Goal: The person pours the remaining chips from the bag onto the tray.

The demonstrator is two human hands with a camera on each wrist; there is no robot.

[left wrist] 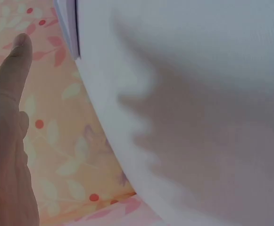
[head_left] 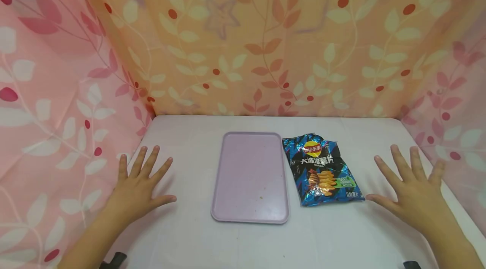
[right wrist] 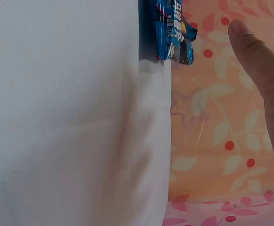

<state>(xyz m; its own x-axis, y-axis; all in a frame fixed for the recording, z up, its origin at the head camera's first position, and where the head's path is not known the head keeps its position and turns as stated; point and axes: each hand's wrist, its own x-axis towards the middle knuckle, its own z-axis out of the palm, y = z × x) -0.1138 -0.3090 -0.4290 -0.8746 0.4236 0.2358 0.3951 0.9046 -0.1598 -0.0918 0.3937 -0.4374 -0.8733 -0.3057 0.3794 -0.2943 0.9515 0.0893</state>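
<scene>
A pale purple rectangular tray point(head_left: 250, 176) lies on the white table, with a few small crumbs on its surface. Just right of it is a blue and black potato chip bag point(head_left: 322, 172), lying front side up and somewhat crumpled. My left hand point(head_left: 138, 186) is spread wide over the table to the tray's left, holding nothing. On the other side my right hand point(head_left: 414, 193) has its fingers splayed too, its thumb tip close to the bag's lower right corner. In the right wrist view the chip bag point(right wrist: 170, 33) shows at the top, apart from the thumb.
Leaf-patterned curtains surround the white table point(head_left: 190, 235): an orange one point(head_left: 265, 41) behind, pink ones point(head_left: 49, 91) at the sides. Dark strap ends point(head_left: 114, 260) show near the left wrist. Both hands cast shadows on the tabletop.
</scene>
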